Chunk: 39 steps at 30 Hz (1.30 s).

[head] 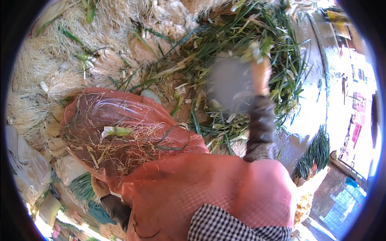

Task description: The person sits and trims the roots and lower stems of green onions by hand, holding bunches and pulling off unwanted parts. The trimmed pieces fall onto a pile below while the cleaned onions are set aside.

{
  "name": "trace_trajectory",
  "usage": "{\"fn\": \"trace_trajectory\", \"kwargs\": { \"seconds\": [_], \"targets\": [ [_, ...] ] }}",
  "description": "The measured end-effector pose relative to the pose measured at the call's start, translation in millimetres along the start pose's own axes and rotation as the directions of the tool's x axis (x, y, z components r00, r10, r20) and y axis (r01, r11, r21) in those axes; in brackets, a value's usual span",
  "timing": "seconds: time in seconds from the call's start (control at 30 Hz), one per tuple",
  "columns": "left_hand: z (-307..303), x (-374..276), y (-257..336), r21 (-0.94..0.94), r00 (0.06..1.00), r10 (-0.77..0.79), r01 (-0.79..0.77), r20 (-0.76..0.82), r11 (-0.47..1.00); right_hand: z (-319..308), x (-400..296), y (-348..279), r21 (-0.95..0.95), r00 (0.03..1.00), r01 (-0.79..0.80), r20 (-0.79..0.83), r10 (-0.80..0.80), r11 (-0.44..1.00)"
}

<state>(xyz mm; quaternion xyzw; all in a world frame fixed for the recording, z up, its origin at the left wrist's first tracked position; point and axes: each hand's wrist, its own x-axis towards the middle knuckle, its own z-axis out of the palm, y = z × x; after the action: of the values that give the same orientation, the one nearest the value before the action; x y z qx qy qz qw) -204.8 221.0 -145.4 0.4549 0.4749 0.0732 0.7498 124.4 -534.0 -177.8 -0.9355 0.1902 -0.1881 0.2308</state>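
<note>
My right hand [261, 75], blurred by motion, is over a heap of cut green onion leaves [286, 81] at the upper right. Pale green scraps are at its fingertips, and a blurred grey shape [230, 81] lies beside it; its grip does not show clearly. At the lower left my left hand [101, 186] is partly hidden behind a red plastic apron [187, 180], near a bunch of green onion leaves [83, 185]. A short green onion piece [119, 131] and loose root hairs lie on the apron over my leg.
Pale fibrous roots [60, 72] cover the ground at the upper left. A bundle of green onions [316, 155] lies at the right on wet, shiny ground. Crumpled plastic [28, 162] lies at the left edge. A pale rounded object [150, 95] sits beside the apron.
</note>
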Motion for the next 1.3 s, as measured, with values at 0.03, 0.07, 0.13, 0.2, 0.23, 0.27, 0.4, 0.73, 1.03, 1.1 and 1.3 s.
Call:
{"fn": "trace_trajectory", "kwargs": {
  "seconds": [0.03, 0.07, 0.13, 0.2, 0.23, 0.27, 0.4, 0.73, 1.03, 1.1, 1.3],
  "targets": [
    [7.6, 0.6, 2.9, -0.018, 0.999, 0.021, -0.021, 0.025, 1.000, -37.6, 42.2, 3.6, -0.110, 0.999, -0.035, -0.022, 0.032, 0.993],
    [11.7, 2.1, 2.3, 0.026, 0.999, 0.023, -0.024, 0.047, 0.999, -80.1, 84.3, 7.9, -0.225, 0.997, -0.074, -0.047, 0.065, 0.972],
    [20.6, 6.2, 7.0, 0.105, 0.994, 0.055, -0.064, 0.091, 0.992, -137.5, 138.7, 50.0, -0.581, 0.988, -0.046, 0.091, 0.121, 0.813],
    [-16.4, 19.4, 0.3, 0.046, 0.970, 0.205, -0.213, 0.133, 0.976, -137.6, 143.3, 3.2, -0.692, 0.983, 0.017, -0.120, -0.139, 0.721],
    [-1.9, 20.8, 6.1, -0.020, 0.988, 0.147, -0.148, -0.036, 0.989, -147.2, 137.7, -18.4, -0.576, 0.890, 0.199, -0.233, -0.393, 0.793],
    [30.4, 2.6, 26.6, 0.161, 0.984, 0.150, -0.135, -0.091, 0.978, -155.6, 121.7, -65.6, -0.395, 0.956, 0.186, -0.140, -0.259, 0.900],
    [95.2, -4.8, 77.4, 0.126, 0.893, 0.417, -0.399, -0.170, 0.908, -99.8, 34.8, -216.3, 0.344, 0.778, 0.581, 0.032, -0.628, 0.737],
    [206.9, -51.2, 127.7, -0.148, 0.773, 0.631, -0.618, 0.064, 0.772, -24.4, -26.7, -528.2, 0.721, 0.672, 0.548, -0.079, -0.736, 0.424],
    [207.6, -62.8, 106.7, -0.206, 0.733, 0.665, -0.635, 0.144, 0.744, 41.9, -92.4, -704.3, 0.276, 0.771, 0.604, 0.035, -0.635, 0.748],
    [210.4, -60.4, 121.0, -0.172, 0.702, 0.698, -0.677, 0.138, 0.715, 84.1, -91.6, -706.2, -0.224, 0.584, 0.757, -0.192, -0.789, 0.614],
    [215.0, -56.6, 227.6, -0.006, 0.465, 0.881, -0.884, 0.086, 0.467, 18.1, -84.2, -674.6, 0.354, 0.812, 0.446, 0.226, -0.538, 0.822]
  ]
}}
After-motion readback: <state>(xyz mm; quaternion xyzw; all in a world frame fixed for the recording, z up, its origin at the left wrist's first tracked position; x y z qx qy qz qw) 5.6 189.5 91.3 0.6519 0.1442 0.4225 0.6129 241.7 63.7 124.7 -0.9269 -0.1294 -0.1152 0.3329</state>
